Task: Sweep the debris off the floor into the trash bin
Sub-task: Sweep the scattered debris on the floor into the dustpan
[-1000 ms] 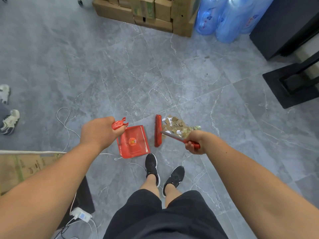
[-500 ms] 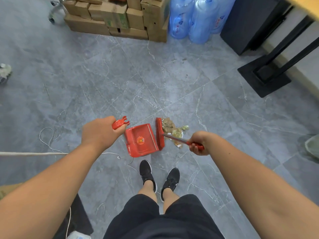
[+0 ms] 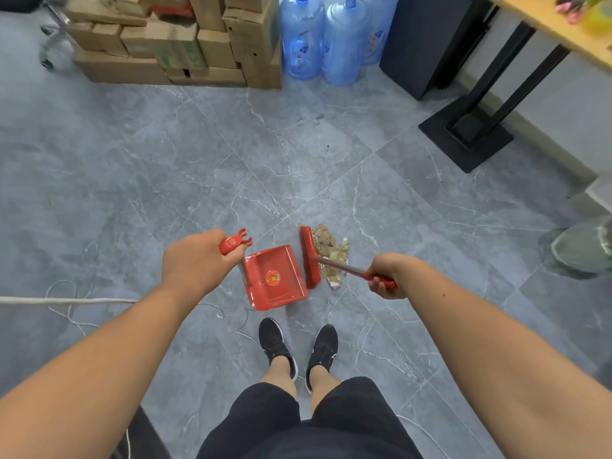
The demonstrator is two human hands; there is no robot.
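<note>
Our left hand (image 3: 195,260) grips the dustpan (image 3: 275,279) handle, mouth facing the broom head (image 3: 309,256). Our right hand (image 3: 384,276) clasps the broom handle, bristles touching the debris (image 3: 331,251) on the floor (image 3: 198,167), likely to drag it in. Trash bin unseen.

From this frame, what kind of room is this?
Probably an office back room or storage corner. Stacked cardboard boxes and big water-cooler bottles stand along the far edge of a grey tiled floor, and a black-legged desk stands at right.
</note>
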